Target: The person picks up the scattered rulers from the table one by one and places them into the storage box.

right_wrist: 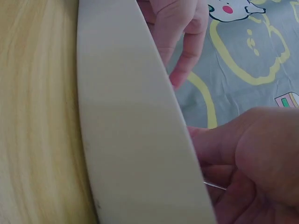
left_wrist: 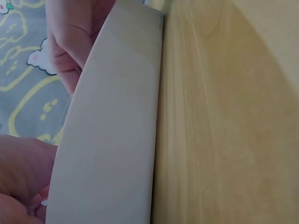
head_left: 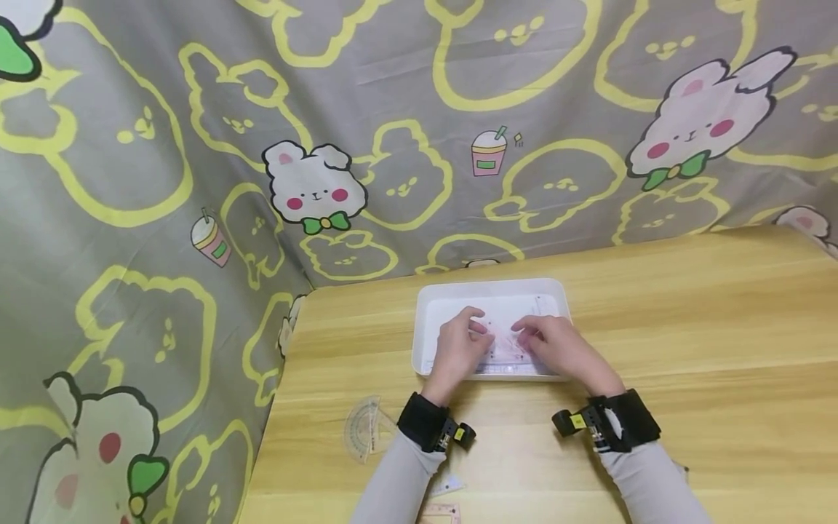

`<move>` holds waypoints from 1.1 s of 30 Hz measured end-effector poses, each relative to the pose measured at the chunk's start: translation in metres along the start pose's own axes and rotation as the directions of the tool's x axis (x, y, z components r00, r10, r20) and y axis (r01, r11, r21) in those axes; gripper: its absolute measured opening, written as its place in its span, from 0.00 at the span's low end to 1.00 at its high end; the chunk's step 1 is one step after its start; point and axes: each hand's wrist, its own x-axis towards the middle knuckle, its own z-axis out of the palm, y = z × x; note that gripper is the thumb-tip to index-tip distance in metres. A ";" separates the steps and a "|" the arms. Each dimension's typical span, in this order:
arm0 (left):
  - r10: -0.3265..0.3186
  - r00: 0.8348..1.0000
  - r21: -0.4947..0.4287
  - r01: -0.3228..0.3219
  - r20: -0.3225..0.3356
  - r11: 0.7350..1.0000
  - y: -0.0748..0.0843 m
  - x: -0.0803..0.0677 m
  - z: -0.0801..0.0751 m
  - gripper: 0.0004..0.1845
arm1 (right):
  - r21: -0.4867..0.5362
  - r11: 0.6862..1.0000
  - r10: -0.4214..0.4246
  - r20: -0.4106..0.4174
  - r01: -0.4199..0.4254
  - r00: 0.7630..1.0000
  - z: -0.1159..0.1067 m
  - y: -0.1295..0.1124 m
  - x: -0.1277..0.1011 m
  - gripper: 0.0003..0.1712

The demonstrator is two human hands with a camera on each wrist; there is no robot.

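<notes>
Clear pinkish plastic ruler set (head_left: 507, 336) lying flat inside the white tray (head_left: 491, 290), pretty much dead centre, sitting right under both hands. Left hand (head_left: 458, 348) coming in from the near left side of the tray, fingers curled down onto the left part of the plastic, thumb and fingertips seemingly pinching at it. Right hand (head_left: 556, 348) mirroring that on the right part, fingers bent and meeting the same sheet, fingertips almost touching the left ones. Hard telling from the wrist views how tight the grip is, since the tray wall (left_wrist: 112, 140) is blocking most of it there, just knuckles poking over the rim (right_wrist: 131, 130).

Tray resting on the light wooden table (head_left: 655, 327), toward the far edge. Clear protractor (head_left: 366, 426) lying on the table near the left forearm, well outside the tray. Grey bunny-print cloth (head_left: 196, 145) hanging behind and draping off the left side.
</notes>
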 end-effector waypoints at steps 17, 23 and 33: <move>-0.026 0.998 0.149 0.016 0.065 0.989 0.001 0.004 0.003 0.23 | 0.025 1.000 -0.002 0.024 0.001 1.000 -0.005 -0.004 -0.002 0.20; -0.044 0.994 0.148 0.029 0.095 0.989 0.006 0.003 -0.004 0.21 | 0.028 0.999 0.022 0.042 -0.023 0.999 -0.008 -0.005 -0.002 0.20; -0.039 0.991 0.139 0.021 0.127 0.990 0.007 0.005 -0.006 0.14 | 0.002 0.999 0.038 0.066 -0.039 0.997 -0.007 -0.007 -0.003 0.19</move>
